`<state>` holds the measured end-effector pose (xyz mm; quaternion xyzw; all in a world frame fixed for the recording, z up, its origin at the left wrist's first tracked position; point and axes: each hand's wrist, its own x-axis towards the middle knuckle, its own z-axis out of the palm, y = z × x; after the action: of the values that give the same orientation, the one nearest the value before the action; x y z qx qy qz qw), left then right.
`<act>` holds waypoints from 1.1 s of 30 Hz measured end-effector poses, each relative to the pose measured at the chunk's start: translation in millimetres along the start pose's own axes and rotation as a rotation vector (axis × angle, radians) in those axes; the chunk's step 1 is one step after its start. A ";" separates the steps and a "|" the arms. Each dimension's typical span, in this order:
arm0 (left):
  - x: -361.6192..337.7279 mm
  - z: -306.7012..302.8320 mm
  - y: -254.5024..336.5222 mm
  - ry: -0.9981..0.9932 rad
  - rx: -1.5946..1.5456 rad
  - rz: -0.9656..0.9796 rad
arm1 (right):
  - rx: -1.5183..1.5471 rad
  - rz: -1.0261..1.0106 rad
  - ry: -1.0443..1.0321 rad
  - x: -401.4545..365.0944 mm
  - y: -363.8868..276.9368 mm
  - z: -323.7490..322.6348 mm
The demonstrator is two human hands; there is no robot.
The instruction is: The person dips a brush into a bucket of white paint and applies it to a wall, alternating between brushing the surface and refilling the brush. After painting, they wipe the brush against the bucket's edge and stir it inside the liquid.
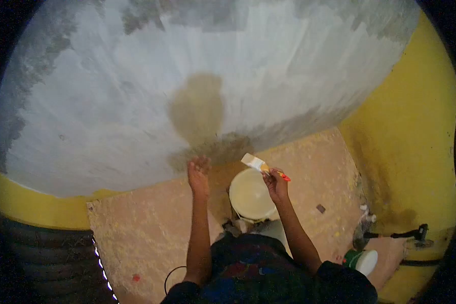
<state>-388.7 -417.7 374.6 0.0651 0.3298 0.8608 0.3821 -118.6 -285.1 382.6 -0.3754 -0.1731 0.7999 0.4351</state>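
Observation:
A paintbrush [256, 162] with white-coated bristles and a red and yellow handle is held in my right hand [276, 186], above the right rim of a pale bucket [252, 195]. My left hand [199, 175] is raised to the left of the bucket, near the foot of the wall, with its fingers apart and nothing in it. The wall [137, 96] ahead bears streaky white paint, with darker grey patches along its edges and low in the middle.
A pinkish board [147, 228] covers the floor. On the right are a yellow wall [415, 116], a green tub with a white lid [366, 262] and a black-handled tool [419, 233]. Dark ridged material [40, 258] lies at the lower left.

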 end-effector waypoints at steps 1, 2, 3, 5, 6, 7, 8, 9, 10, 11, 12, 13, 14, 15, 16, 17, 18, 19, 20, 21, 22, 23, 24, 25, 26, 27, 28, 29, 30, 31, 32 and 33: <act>2.7 11.4 9.6 0.029 0.013 0.009 | 0.024 -0.039 -0.030 -1.6 -2.1 -11.5; 6.4 11.9 12.0 0.042 0.020 -0.010 | 0.051 -0.079 -0.064 -3.4 0.8 -23.8; 8.9 12.0 13.1 -0.006 0.042 -0.005 | 0.049 -0.066 -0.047 -2.5 4.4 -36.9; 9.1 17.2 5.0 -0.028 0.060 -0.003 | 0.066 -0.140 -0.009 3.8 7.2 -59.8; 7.9 17.6 -4.8 -0.011 0.064 0.003 | 0.056 -0.125 -0.005 3.9 5.5 -67.5; 2.4 18.1 -15.3 0.006 0.067 0.015 | -0.025 -0.135 0.004 5.2 3.7 -73.8; -6.3 19.7 -26.4 0.026 0.064 0.023 | -0.108 -0.142 0.009 5.6 0.9 -77.8; -12.5 14.4 -47.2 0.064 0.003 -0.005 | -0.122 -0.121 -0.003 7.8 -4.0 -86.8; -15.8 18.1 -59.6 0.094 -0.059 -0.025 | -0.236 -0.121 0.004 13.5 -7.0 -92.8; -17.0 21.6 -71.8 0.102 -0.062 0.001 | -0.344 -0.126 0.005 24.6 -9.7 -97.3; -26.7 22.2 -84.9 0.105 -0.024 -0.064 | -0.352 -0.106 -0.011 30.5 -13.8 -97.8; -39.3 19.6 -96.7 0.115 0.012 -0.134 | -0.391 -0.120 -0.018 35.8 -17.6 -100.3; -47.2 17.5 -107.1 0.140 0.009 -0.120 | -0.431 -0.138 -0.028 42.4 -22.2 -102.4; -52.5 14.4 -119.2 0.197 0.080 -0.082 | -0.446 -0.115 -0.047 49.2 -25.5 -109.2; -56.7 13.9 -128.8 0.255 0.151 -0.041 | -0.422 -0.109 -0.082 57.1 -26.9 -117.2; -64.1 9.6 -134.3 0.283 0.146 -0.017 | -0.397 -0.101 -0.116 61.5 -23.3 -123.7; -72.9 5.1 -141.6 0.300 0.195 -0.023 | -0.410 -0.070 -0.138 67.2 -19.2 -132.1; -78.4 -0.8 -152.6 0.317 0.241 -0.032 | -0.429 -0.032 -0.160 76.9 -15.8 -141.7; -85.3 -7.1 -164.5 0.343 0.234 -0.019 | -0.447 -0.002 -0.179 85.2 -14.2 -154.1; -91.4 -15.8 -178.0 0.384 0.247 -0.035 | -0.460 0.017 -0.190 90.1 -13.2 -167.2; -93.0 -26.3 -191.1 0.423 0.259 -0.041 | -0.493 0.055 -0.248 96.0 -10.1 -174.3; -94.0 -38.4 -205.9 0.444 0.258 -0.018 | -0.520 0.097 -0.309 105.6 -2.6 -180.6; -99.8 -56.3 -224.4 0.460 0.304 -0.018 | -0.539 0.115 -0.370 106.3 -2.0 -179.3; -102.8 -63.8 -234.0 0.476 0.352 -0.028 | -0.544 0.143 -0.375 113.7 9.5 -186.5; -107.2 -69.9 -248.3 0.503 0.426 0.012 | -0.593 0.148 -0.390 123.6 18.7 -196.3; -108.7 -77.7 -259.8 0.536 0.426 -0.001 | -0.646 0.156 -0.401 128.5 28.8 -208.3; -105.6 -89.3 -270.0 0.568 0.502 0.077 | -0.727 0.155 -0.389 134.9 41.4 -214.2; -103.3 -100.9 -279.8 0.602 0.580 0.150 | -0.743 0.190 -0.387 141.3 52.6 -220.1; -103.1 -109.0 -288.4 0.670 0.670 0.185 | -0.785 0.157 -0.433 145.0 59.0 -227.0; -98.4 -120.2 -295.9 0.703 0.670 0.165 | -0.829 0.124 -0.473 149.1 70.6 -234.3; -89.0 -131.1 -304.5 0.692 0.783 0.275 | -0.935 0.084 -0.474 156.7 82.3 -237.3; -85.9 -143.3 -311.7 0.672 0.898 0.380 | -0.955 0.121 -0.462 161.5 93.6 -243.0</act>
<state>-189.2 -399.3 83.3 0.0020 0.7473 0.6637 0.0310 -43.9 -216.3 93.5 -0.3552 -0.5870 0.7177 0.1194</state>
